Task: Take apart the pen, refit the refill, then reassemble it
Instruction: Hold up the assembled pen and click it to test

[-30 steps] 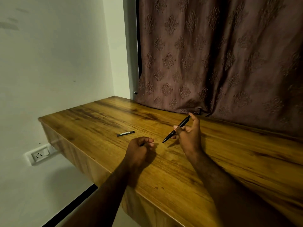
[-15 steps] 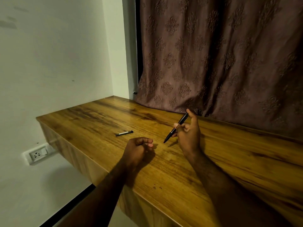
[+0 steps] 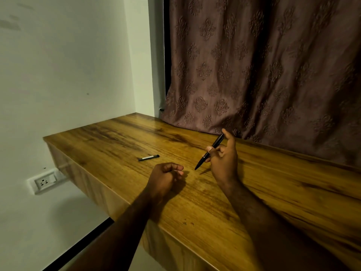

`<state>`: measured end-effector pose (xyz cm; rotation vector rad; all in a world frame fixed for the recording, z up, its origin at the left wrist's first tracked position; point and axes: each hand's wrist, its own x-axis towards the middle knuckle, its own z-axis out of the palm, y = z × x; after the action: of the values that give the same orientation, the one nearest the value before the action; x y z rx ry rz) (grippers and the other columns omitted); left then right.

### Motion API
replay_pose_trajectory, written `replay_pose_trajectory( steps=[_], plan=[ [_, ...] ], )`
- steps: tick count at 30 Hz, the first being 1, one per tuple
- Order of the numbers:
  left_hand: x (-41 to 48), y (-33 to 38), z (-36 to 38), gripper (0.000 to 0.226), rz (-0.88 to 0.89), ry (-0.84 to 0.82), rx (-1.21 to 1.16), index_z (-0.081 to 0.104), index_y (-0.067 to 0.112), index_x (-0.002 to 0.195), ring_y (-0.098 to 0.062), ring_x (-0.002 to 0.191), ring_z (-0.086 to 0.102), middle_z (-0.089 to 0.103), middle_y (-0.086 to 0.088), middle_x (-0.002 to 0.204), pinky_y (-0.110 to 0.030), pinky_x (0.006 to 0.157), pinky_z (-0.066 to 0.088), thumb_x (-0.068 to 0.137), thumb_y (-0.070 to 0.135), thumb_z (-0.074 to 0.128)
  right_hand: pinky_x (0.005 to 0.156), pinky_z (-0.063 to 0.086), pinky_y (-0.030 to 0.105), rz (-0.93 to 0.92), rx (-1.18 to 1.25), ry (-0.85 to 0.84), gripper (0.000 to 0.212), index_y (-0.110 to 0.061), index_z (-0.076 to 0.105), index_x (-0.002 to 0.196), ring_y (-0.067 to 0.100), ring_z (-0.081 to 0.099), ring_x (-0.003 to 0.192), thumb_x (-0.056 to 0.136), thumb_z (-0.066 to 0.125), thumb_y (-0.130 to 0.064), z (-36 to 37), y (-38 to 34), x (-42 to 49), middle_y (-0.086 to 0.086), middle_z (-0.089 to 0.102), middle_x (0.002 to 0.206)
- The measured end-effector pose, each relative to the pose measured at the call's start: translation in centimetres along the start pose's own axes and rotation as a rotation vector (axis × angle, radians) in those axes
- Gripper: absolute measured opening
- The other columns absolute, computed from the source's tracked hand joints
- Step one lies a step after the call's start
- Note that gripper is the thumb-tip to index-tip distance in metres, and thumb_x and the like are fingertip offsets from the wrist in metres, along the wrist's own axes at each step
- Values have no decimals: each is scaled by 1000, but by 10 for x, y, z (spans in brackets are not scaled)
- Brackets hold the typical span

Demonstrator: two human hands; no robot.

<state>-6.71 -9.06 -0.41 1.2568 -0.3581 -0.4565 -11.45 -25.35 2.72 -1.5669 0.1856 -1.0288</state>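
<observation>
While the head camera looks down: one view, both forearms reaching in over the table (image 3: 117,137).
Right grip (image 3: 224,163): holding the pen (image 3: 216,142), pinched at mid-barrel between thumb and curled fingers, with one finger raised beside the pen's upper end.
Pen: black and slim, tilted. Its upper end rises beyond the right grip towards the curtain (image 3: 254,75). Its tip slants down out of the grip towards the left grip (image 3: 164,177). I cannot tell whether the tip touches the wood.
Left grip: narrow, fingers curled in under the thumb, resting on the table just beside the pen's tip. Nothing shows inside it.
Short dark piece (image 3: 148,157): lies flat on the table beyond the left grip and apart from it. It has a pale strip along its side, and any writing there is too small to read.
Pen markings: a thin pale ring just below the right grip. No lettering can be made out.
Socket (image 3: 44,181): white, on the wall below the table's edge, well away from the left grip on its outer side.
</observation>
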Motion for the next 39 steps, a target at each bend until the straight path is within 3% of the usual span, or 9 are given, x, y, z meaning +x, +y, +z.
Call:
replay_pose_trajectory(
  steps=[5,11,17,22,30,35,39],
  plan=[
    [0,1,1,15,-6,45,24,65,-1,93,-19,57,56,62,-10,64,-24,52,44,87,-8,54,54,55,23,43,57,6,68,-31,31,141,23,71,76,89,61,0,-1,3,5,10,67,88],
    [2,0,1,16,-63,-10,-68,61,0,86,-13,48,52,60,-5,56,-18,42,41,89,-9,48,53,56,25,60,75,35,64,-32,37,137,31,70,77,87,62,1,-1,1,5,20,66,88],
    [4,0,0,15,-101,-7,-94,61,-5,93,-10,46,51,60,-5,57,-17,39,40,89,-9,48,55,56,28,80,110,30,66,-32,35,138,30,70,76,87,63,1,1,2,8,25,65,92],
    [1,1,1,20,-35,28,-48,66,2,83,-12,48,53,63,-6,57,-19,42,42,87,-11,51,55,57,25,15,107,56,66,-32,37,136,24,70,71,86,65,1,2,-1,7,14,64,82],
    [-3,5,4,17,-122,-9,-101,57,-1,94,-8,48,52,60,-9,63,-16,40,40,90,-9,43,55,55,21,-65,68,11,61,-24,38,138,14,71,70,88,63,0,2,-6,4,6,69,79],
    [-4,4,4,25,20,117,159,64,9,90,-13,68,58,63,-5,79,-26,63,49,88,-9,46,54,53,18,-97,59,-47,59,-27,38,137,10,70,67,89,61,0,8,-8,1,6,67,78],
    [-8,10,7,15,-68,33,-18,59,-2,96,-11,51,53,59,-13,71,-19,45,41,90,-9,48,55,54,21,-64,76,-52,58,-26,37,137,15,71,70,90,60,-1,10,-7,1,7,68,80]
  ],
)
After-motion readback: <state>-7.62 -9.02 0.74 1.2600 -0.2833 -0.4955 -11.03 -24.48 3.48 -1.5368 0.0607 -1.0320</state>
